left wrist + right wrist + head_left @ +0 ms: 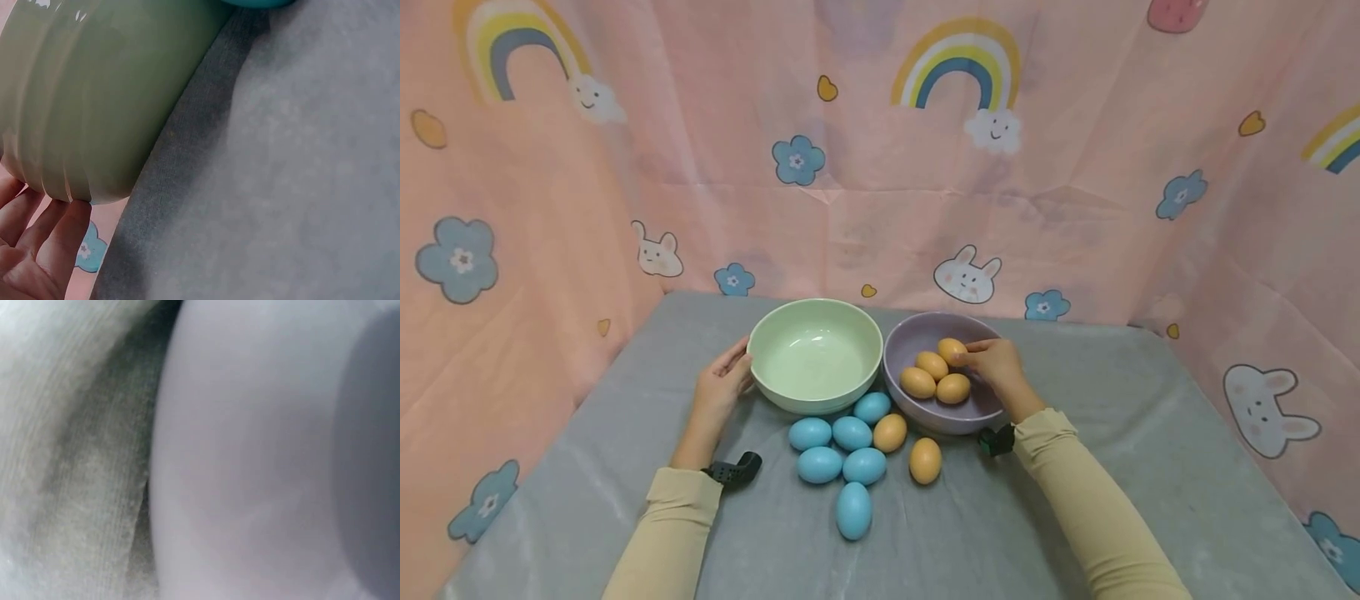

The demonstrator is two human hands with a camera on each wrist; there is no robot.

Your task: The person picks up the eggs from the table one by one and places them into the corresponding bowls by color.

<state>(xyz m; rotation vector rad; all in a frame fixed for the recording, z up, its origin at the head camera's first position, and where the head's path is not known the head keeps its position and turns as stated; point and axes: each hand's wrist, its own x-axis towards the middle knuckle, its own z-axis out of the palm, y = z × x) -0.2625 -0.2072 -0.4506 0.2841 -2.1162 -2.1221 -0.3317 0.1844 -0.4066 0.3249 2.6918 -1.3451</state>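
Observation:
At the left, a pale green bowl (816,354) stands with nothing inside. My left hand (722,379) touches its outer side; in the left wrist view, extended fingers (65,234) rest their tips against the wall of the green bowl (106,94). Beside it is a purple bowl (917,333), whose wall fills much of the blurred right wrist view. My right hand (996,367) reaches over the purple bowl's right rim and pinches an orange egg (951,350) between thumb and fingers. Three more orange eggs (917,382) lie in that bowl.
Several blue eggs (852,433) lie on the grey cloth-covered table (760,542) in front of the bowls. Two orange eggs (925,461) lie to their right. A pink patterned curtain (865,233) surrounds the table at the back and sides.

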